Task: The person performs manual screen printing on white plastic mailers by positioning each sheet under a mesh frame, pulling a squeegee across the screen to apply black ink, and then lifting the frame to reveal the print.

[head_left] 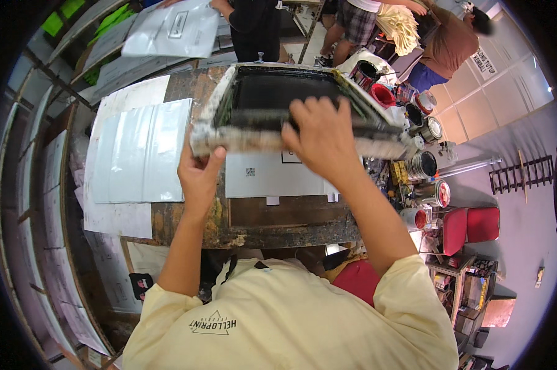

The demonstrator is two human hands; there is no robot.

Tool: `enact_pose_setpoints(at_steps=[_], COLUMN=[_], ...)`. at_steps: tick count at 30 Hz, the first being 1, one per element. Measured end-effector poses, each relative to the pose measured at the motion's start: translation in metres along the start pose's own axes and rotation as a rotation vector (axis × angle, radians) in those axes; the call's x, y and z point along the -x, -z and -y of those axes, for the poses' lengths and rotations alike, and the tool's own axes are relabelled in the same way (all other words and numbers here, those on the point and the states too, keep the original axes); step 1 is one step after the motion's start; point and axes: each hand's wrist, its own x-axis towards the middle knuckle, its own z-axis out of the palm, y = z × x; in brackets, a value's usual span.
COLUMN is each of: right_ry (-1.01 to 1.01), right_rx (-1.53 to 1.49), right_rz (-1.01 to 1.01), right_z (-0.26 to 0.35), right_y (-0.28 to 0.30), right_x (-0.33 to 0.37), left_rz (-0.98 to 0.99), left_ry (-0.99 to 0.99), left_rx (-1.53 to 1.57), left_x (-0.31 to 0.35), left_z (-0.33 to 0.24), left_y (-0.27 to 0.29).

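A screen printing frame is tilted over the table, its near edge raised and blurred by motion. Dark ink covers its mesh. My left hand is closed on the near left corner, thumb in front and fingers partly hidden behind. Inside the frame, my right hand curls over a dark, blurred bar that looks like a squeegee; the palm hides much of it. Below the frame lies a white printed sheet with a small square code. To the left is a stack of glossy white plastic bags.
Paint cans and ink tubs crowd the table's right edge. Drying racks with white sheets line the left. A red chair stands at right. Across the table, one person holds a white bag; other people work behind.
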Motion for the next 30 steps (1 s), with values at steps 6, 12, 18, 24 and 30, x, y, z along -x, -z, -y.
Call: enact_pose_setpoints(at_steps=[6,12,18,24,30], right_ry=[-0.044,-0.014,-0.025,-0.009,-0.007], right_rx=[0.016,0.033,-0.01,-0.004,0.006], right_rz=[-0.158,-0.222,-0.227,-0.281,-0.277], right_z=[-0.016,-0.027,-0.024,-0.025,-0.028], right_y=[0.02,0.028,0.025,0.016,0.018], right_x=[-0.068,-0.093,-0.09,-0.082,-0.082], left_rz=[0.38,0.473,0.474,0.335,0.187], left_ry=[0.046,0.034,0.046,-0.017,0.167], left_rx=[-1.424,-1.539,-1.523,-1.043,-0.862], left_x=[0.071,0.126,0.118,0.095,0.074], left_z=[0.111,0.198,0.18,0.185,0.178], left_y=[0.02,0.045,0.035,0.024,0.007])
